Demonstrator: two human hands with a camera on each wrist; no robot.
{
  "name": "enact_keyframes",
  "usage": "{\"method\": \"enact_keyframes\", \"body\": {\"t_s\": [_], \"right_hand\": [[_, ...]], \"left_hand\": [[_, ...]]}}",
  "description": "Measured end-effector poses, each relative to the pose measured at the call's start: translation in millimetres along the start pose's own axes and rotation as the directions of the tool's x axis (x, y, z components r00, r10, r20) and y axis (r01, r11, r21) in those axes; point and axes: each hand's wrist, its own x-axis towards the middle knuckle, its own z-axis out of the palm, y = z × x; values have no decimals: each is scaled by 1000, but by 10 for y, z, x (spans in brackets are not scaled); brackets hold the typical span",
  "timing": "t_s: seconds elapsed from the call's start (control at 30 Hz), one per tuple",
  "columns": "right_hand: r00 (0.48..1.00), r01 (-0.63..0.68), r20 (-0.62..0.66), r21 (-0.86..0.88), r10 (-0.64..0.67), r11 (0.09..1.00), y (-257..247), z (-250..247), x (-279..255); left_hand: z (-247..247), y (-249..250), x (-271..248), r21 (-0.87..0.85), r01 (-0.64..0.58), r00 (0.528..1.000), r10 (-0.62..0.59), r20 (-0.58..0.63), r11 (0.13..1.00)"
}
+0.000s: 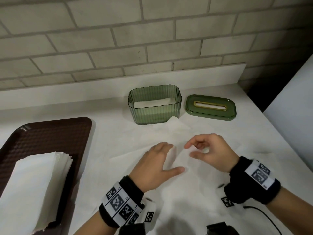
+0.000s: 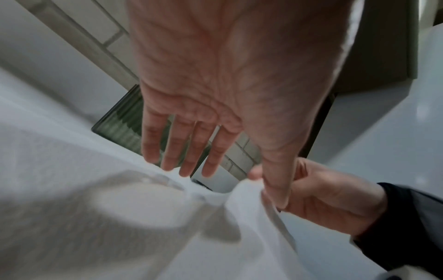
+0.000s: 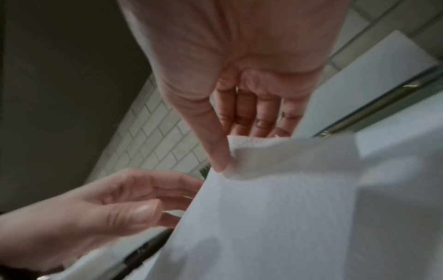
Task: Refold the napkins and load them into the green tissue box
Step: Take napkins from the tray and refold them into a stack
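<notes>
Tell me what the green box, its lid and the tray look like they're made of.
Box: likely translucent green plastic, ribbed walls, napkins showing through. Lid: glossy green plastic; slot rim gold-coloured, possibly metal. Tray: dark brown, probably plastic, with a woven-look texture.

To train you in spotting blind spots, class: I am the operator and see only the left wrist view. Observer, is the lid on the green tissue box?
Observer: No. In the head view the lid lies flat on the counter, right of the open green tissue box.
Operator: Anything inside it?
Observer: Yes, a white napkin lies at its bottom.
Operator: Where are the rest?
Observer: A stack of napkins sits on a brown tray, at the left.
</notes>
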Motion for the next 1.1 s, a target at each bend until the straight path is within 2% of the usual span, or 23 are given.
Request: {"method": "enact_keyframes", "body": {"t_s": [0.1,0.17,0.27,0.37,0.47,0.53,0.6,0.67,0.73,0.8,0.87,0.97,1.03,1.1], "right_hand": [[990,142,-32,140,-139,980,-254,-32,59],[975,220,-77,247,-207,944,-403,-60,124],[967,241,-158,294,-201,925,-479,-111,257],[972,157,-198,134,-129,978,-357,-118,383],[993,60,-91,-149,-74,987,-143,-77,457],[999,-5,35,-311,16,950,-25,-20,459],[981,-55,150,-387,121,921,51,63,422],[960,-56,223,-448,172,892,85,154,395],[954,-19,246,-520,171,854,78,222,390],[952,1,254,-560,171,828,57,246,402],[950,6,260,-563,171,826,54,253,409],[947,22,286,-517,148,856,42,243,404],[943,23,310,-431,124,902,-33,194,387],[948,52,313,-326,56,944,-187,96,370]], "left_hand": [[-84,64,2,-29,-47,997,45,-67,998],[-153,63,-18,-102,-98,979,77,-190,990],[-301,-37,-87,-203,-55,920,-29,-390,978],[-488,-205,-239,-293,10,839,-168,-518,956],[-594,-460,-467,-478,31,742,-340,-577,878],[-591,-624,-617,-569,31,702,-423,-573,821],[-537,-703,-722,-683,44,680,-523,-514,729],[-440,-718,-791,-763,79,664,-605,-440,642],[-328,-696,-833,-821,86,680,-635,-366,565],[-247,-689,-855,-856,49,722,-610,-326,515],[-207,-711,-848,-844,29,769,-552,-323,535],[-225,-677,-777,-760,17,829,-434,-352,650],[-240,-640,-721,-711,-1,840,-385,-382,703],[-265,-610,-660,-723,-30,837,-378,-395,690]]}}
